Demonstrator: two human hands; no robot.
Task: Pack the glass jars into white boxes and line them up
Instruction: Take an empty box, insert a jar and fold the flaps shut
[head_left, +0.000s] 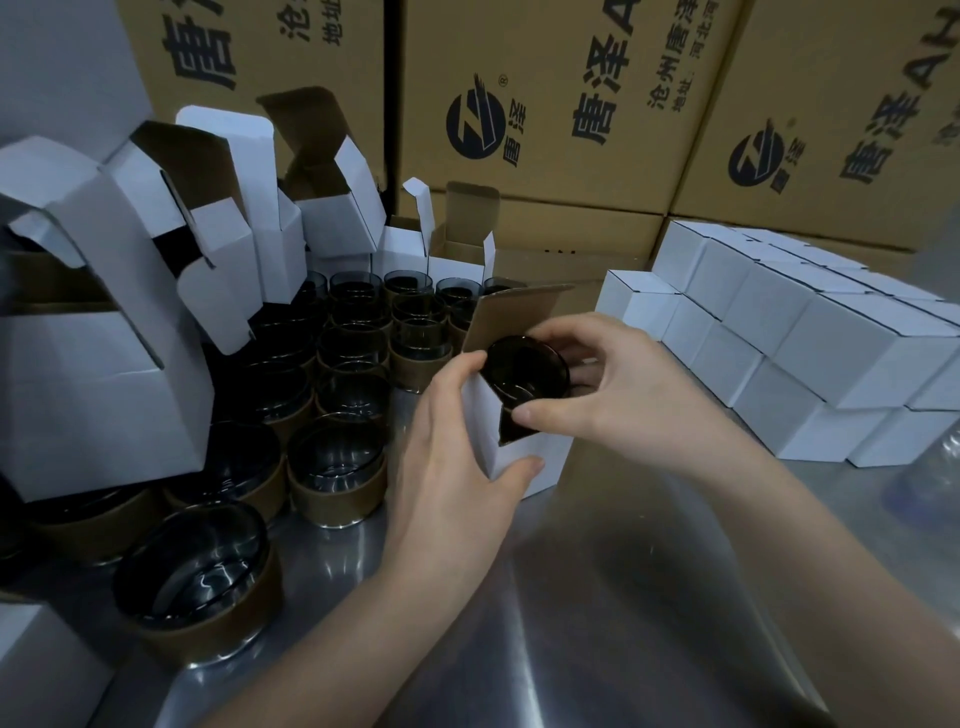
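Left hand (447, 441) grips the open white box (550, 452) to steady it, while right hand (618, 384) pinches a dark jar (524, 371), tilted to slide into the box mouth.

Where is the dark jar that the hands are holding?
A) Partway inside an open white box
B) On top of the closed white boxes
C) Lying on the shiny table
A: the right hand holds the jar in the mouth of the open white box, which the left hand grips.
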